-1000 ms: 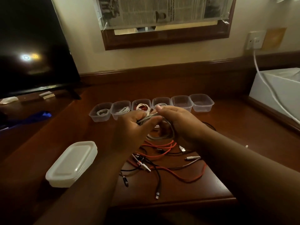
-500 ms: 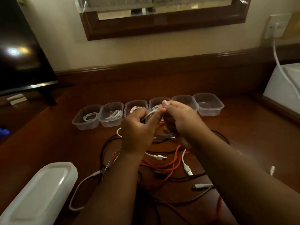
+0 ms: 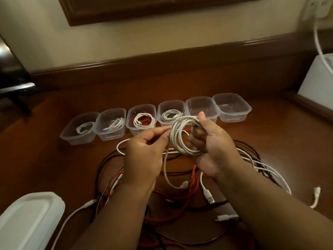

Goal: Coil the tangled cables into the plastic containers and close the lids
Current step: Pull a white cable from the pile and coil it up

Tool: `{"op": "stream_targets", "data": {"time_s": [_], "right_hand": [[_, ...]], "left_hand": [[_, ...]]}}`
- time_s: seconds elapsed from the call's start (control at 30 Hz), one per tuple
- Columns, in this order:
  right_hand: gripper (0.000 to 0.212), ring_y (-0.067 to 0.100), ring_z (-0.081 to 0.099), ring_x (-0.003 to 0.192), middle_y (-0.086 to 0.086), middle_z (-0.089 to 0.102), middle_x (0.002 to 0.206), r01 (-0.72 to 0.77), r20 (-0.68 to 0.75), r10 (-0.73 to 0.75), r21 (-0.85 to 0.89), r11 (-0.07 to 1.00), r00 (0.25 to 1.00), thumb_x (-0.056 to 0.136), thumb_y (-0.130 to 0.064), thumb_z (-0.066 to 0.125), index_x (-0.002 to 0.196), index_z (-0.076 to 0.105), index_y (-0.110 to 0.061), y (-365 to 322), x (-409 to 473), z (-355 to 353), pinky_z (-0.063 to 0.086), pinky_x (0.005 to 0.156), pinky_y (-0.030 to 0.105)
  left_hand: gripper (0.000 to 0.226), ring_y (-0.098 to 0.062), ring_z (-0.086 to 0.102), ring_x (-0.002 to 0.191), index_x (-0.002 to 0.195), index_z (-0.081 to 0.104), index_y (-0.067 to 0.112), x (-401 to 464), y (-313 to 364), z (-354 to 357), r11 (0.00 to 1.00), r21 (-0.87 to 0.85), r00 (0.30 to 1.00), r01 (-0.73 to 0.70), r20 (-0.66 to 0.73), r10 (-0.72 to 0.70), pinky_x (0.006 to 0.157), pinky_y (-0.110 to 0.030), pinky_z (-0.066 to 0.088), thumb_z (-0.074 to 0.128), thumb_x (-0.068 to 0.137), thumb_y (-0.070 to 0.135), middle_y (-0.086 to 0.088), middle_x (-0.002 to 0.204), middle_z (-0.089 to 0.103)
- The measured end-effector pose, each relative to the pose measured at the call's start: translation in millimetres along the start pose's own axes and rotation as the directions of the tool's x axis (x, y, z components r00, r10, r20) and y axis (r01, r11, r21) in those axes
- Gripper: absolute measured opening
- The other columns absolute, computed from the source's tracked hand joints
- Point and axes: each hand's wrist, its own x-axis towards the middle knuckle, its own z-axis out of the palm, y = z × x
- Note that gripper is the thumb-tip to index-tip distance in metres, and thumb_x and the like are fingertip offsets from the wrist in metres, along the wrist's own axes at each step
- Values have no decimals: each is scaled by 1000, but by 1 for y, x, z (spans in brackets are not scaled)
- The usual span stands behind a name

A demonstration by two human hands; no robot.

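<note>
No brand, label or writing readable anywhere; light dim.

Right hand [image 3: 214, 147] grips a white cable coil [image 3: 182, 136], fingers curled through the loops, thumb on top. The coil is held above the wooden desk [image 3: 54, 159], just in front of the container row, standing roughly on edge, its opening facing left toward the left hand [image 3: 144, 157]. Left hand pinches the cable's loose strand just beside the coil; the tail drops down to the desk.

Six clear plastic containers [image 3: 232, 109] sit in one row running left to right, sides touching, all uncovered. Four from the left hold coiled cables; the third has red and white together. The two on the right hold none.

Tangled pile [image 3: 180, 195] beneath the forearms: white, red and black cables, count not resolvable. White lid stack [image 3: 27, 217] near left; number of lids unclear.
</note>
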Motion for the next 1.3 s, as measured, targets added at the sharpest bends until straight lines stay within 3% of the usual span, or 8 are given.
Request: {"op": "stream_targets", "data": {"time_s": [0.13, 0.3, 0.53, 0.7, 0.83, 1.0, 1.17, 1.3], "right_hand": [[39, 8, 23, 41, -6, 27, 50, 106, -53, -109, -50, 993, 993, 105, -30, 42, 69, 50, -16, -2, -2, 1, 26, 45, 25], [32, 27, 65, 74, 14, 66, 79, 184, -32, -203, -302, 935, 979, 103, -33, 44, 94, 62, -9, 3, -11, 2, 55, 71, 42], [28, 19, 46, 52, 5, 50, 60, 366, 104, -370, -528, 766, 923, 104, -27, 42, 86, 56, -10, 2, -11, 0, 41, 48, 31], [26, 28, 49, 61, 15, 56, 71, 448, 196, -415, -566, 692, 889, 101, -30, 45, 91, 56, -9, 7, -14, -1, 43, 55, 39], [18, 4, 54, 59, -10, 59, 70, 625, 359, -560, -667, 406, 747, 101, -37, 46, 90, 53, -24, 4, -14, -6, 42, 52, 18], [21, 9, 53, 57, -9, 57, 69, 663, 501, -667, -748, -14, 551, 101, -46, 41, 98, 53, -28, 5, -6, -18, 42, 48, 32], [12, 12, 46, 50, -8, 49, 61, 629, 391, -691, -768, 118, 608, 102, -34, 44, 93, 50, -28, -2, 1, -23, 34, 41, 25], [17, 7, 46, 53, -11, 54, 65, 600, 332, -669, -771, 213, 665, 103, -27, 45, 88, 51, -31, -4, 0, -18, 34, 45, 20]], "left_hand": [[26, -19, 73, 91, 94, 77, 13, -14, 5, 5, 966, -193, 984, 171, 75, -159, 83, -33, 56, 53, 96, 4, -8, 92, 77], [21, -18, 73, 97, 109, 73, 10, -20, 6, 6, 971, -169, 973, 172, 182, -141, 82, -25, 55, 63, 90, 6, -7, 99, 77], [27, -20, 68, 88, 95, 75, 11, -24, 7, 7, 781, -455, 881, 427, 405, -246, 77, -27, 56, 67, 70, 4, -10, 89, 71], [31, -17, 71, 95, 108, 68, 24, -26, 6, 8, 990, -63, 972, 125, 206, -110, 85, -38, 57, 73, 85, 5, 0, 97, 75], [30, 1, 60, 103, 119, 63, 40, -20, 2, 0, 922, 345, 972, -175, 208, 106, 87, -19, 52, 66, 93, 25, 15, 110, 59], [50, 1, 65, 96, 114, 57, 54, -17, 6, -3, 941, 333, 972, -53, 232, -27, 87, -17, 51, 62, 94, 8, 14, 96, 68], [31, -16, 59, 58, 116, 63, 13, -18, 18, 0, 911, -220, 912, 348, 302, -276, 65, -32, 57, 46, 97, -3, -5, 71, 57], [31, -6, 27, 43, 118, 63, 10, -15, 20, -6, 827, -267, 841, 494, 386, -378, 39, -18, 28, 41, 98, 2, 0, 66, 45]]}}
